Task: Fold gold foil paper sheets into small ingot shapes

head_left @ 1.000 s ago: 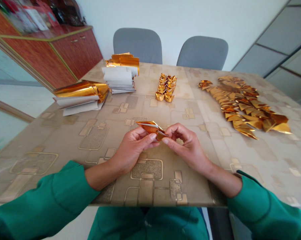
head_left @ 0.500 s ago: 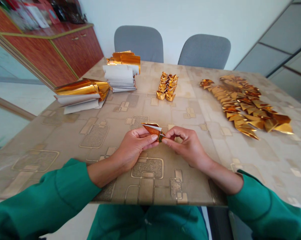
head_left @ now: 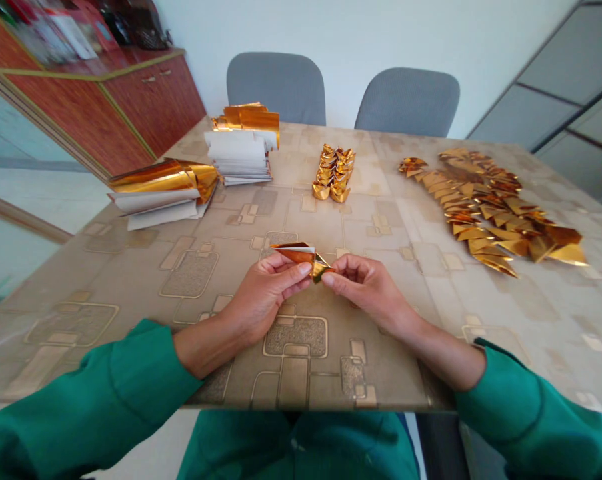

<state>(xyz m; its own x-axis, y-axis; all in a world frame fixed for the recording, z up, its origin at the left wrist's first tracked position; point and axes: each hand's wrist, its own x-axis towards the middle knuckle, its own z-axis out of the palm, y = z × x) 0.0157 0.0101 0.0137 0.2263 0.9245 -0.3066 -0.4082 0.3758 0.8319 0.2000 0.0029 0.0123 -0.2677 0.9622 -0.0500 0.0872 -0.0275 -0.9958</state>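
Observation:
A small folded piece of gold foil paper point(head_left: 301, 253), white on its inner side, is held just above the table between both hands. My left hand point(head_left: 268, 287) pinches its left part, thumb on the near face and fingers behind. My right hand point(head_left: 363, 283) is closed on the right end, thumb and forefinger at a small gold flap. Beyond the hands stand two rows of finished gold paper ingots point(head_left: 333, 173). To the right lies a spread of pointed, folded gold paper pieces point(head_left: 485, 207), overlapping each other.
A bundle of gold and white paper sheets point(head_left: 165, 190) lies at the left, with a taller stack point(head_left: 241, 157) behind it. The patterned tablecloth point(head_left: 191, 273) covers the table. Two grey chairs point(head_left: 275, 87) stand at the far side, near a wooden cabinet point(head_left: 155, 100).
The folded paper has shifted slightly left, and its right-hand flap now shows wider and more opened out. My right thumb has moved a little along that end.

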